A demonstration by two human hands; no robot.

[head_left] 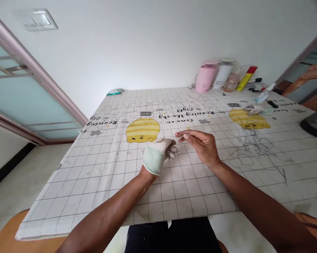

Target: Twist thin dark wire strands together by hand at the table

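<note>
My left hand [166, 148] wears a pale glove with a light green cuff. Its fingers are curled closed just over the tablecloth, and what they hold is too fine to make out. Bare, my right hand [199, 143] is close by on the right, thumb and fingertips pinched together and pointing at the glove. A faint thin line seems to curve below the fingertips between both hands. To the right of my right hand lies a loose tangle of thin dark strands [253, 151], like wire or thread.
The checked tablecloth [95, 186] carries yellow cartoon prints. More fine strands lie along its back part. A pink cylinder [205, 78], a white cylinder [222, 75], a yellow can [246, 79] and a small spray bottle [265, 93] stand back right. A green packet [115, 91] lies back left.
</note>
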